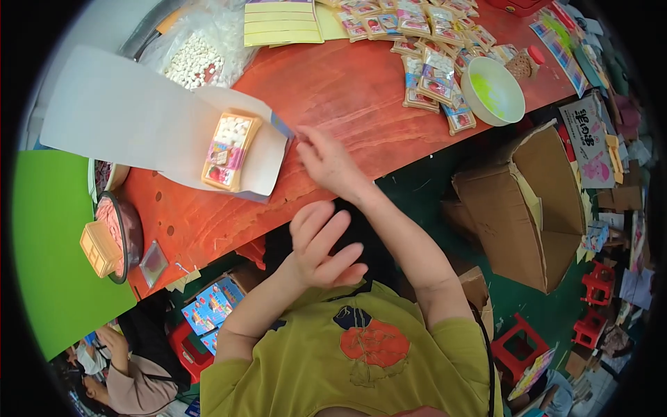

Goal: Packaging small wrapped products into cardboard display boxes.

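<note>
A white cardboard box [267, 170] lies open on the red table, its long lid [97, 111] folded back to the left. Inside it rests one clear-topped pack [229, 151] in a cream tray, with white pieces showing and a pink printed label. My right hand [330, 163] is at the box's right side, fingers bent and fingertips pinched at the edge of its blue-edged flap. My left hand [323, 247] is raised before my chest, in front of the table edge, its fingers apart and loosely curled with nothing in them.
Many similar packs [434, 73] are heaped at the far right beside a pale bowl [493, 90]. A plastic bag of white pieces [194, 59] sits far left. Near left stands a basin [128, 236] with a cream tray [101, 249]. A brown carton [521, 208] and red stools [517, 344] stand right.
</note>
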`<state>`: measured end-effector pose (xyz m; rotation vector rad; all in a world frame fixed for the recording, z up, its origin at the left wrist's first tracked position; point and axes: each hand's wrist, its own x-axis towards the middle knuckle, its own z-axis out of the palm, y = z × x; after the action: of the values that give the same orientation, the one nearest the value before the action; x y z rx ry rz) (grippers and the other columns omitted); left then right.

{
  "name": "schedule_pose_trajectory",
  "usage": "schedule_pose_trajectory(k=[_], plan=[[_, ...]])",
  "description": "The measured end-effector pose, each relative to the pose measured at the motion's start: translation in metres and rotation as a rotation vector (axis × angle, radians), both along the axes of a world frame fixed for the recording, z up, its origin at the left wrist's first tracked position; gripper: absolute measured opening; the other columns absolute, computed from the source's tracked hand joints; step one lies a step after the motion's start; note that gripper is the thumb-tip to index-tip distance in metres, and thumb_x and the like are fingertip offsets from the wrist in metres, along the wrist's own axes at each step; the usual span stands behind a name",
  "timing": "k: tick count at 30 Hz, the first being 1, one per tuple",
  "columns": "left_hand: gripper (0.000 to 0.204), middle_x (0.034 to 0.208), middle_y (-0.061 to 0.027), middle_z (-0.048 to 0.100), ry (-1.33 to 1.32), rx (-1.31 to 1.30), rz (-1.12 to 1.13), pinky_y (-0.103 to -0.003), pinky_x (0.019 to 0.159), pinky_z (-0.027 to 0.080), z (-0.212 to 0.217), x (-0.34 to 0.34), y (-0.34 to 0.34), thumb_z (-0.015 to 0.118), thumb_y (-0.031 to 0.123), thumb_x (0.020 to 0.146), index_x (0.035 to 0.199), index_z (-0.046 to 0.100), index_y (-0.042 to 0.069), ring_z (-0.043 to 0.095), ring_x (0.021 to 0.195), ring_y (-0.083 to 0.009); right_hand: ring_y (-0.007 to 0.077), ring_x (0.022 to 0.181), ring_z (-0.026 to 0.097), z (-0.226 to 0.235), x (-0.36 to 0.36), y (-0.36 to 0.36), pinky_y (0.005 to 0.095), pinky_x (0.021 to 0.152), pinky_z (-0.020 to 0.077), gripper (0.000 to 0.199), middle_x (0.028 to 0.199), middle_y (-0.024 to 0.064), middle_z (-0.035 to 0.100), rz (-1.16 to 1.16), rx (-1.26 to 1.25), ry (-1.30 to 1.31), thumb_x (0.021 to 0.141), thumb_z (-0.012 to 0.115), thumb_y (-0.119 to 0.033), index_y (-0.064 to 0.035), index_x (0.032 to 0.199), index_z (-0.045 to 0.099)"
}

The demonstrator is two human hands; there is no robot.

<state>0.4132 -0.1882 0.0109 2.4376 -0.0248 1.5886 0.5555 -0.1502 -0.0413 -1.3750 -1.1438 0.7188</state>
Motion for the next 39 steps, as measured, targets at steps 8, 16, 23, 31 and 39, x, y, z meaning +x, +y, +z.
schedule_pose_trajectory(k=[8,16,23,31,39], plan=[[0.025,0.144,-0.0223,0.049,0.17,-0.838,0.046,-0.042,0.107,0.041,-0.016,0.06,0.022,0.056,0.016,0.101,0.119,0.061,-0.001,0.051,0.129,-0.0359,0.0455,0.126,0.045,0.026,0.158,-0.008,0.0581,0.105,0.0343,0.067,0.136,0.0279,0.05,-0.994,-0.331,-0.875,0.085,0.073,-0.046,-0.0023,0.132,0.056],[0.029,0.128,-0.0154,0.058,0.206,-1.042,-0.027,-0.033,0.098,0.045,-0.043,0.082,0.035,0.053,0.022,0.105,0.115,0.063,-0.003,0.058,0.114,-0.023,0.0437,0.128,0.044,0.03,0.163,-0.025,0.0595,0.107,0.0313,0.073,0.135,0.0253,0.051,-0.874,-0.449,-0.857,0.081,0.071,-0.043,-0.0057,0.14,0.052],[0.032,0.11,-0.0097,0.065,0.175,-1.43,-0.106,-0.03,0.091,0.047,-0.045,0.121,0.057,0.055,0.026,0.104,0.114,0.064,-0.004,0.06,0.098,-0.0158,0.0394,0.118,0.054,0.041,0.15,-0.012,0.0573,0.1,0.0397,0.067,0.124,0.0209,0.059,-0.729,-0.591,-1.08,0.079,0.075,-0.045,-0.0072,0.132,0.058],[0.037,0.094,-0.0066,0.067,0.142,-1.839,-0.166,-0.032,0.069,0.052,-0.018,0.17,0.086,0.056,0.032,0.103,0.118,0.062,-0.001,0.063,0.081,-0.0157,0.0407,0.115,0.056,0.043,0.138,-0.015,0.0529,0.097,0.0445,0.07,0.122,0.0211,0.061,-0.672,-0.366,-0.872,0.079,0.077,-0.049,-0.0023,0.128,0.059],[0.024,0.115,-0.0142,0.069,0.004,-1.979,-0.347,-0.041,0.08,0.063,-0.024,0.152,0.113,0.054,0.003,0.1,0.124,0.056,-0.002,0.071,0.097,-0.0244,0.0394,0.119,0.054,0.026,0.167,-0.061,0.0528,0.101,0.0416,0.068,0.127,0.0202,0.059,-0.612,-0.285,-0.893,0.083,0.077,-0.046,-0.0012,0.131,0.056]])
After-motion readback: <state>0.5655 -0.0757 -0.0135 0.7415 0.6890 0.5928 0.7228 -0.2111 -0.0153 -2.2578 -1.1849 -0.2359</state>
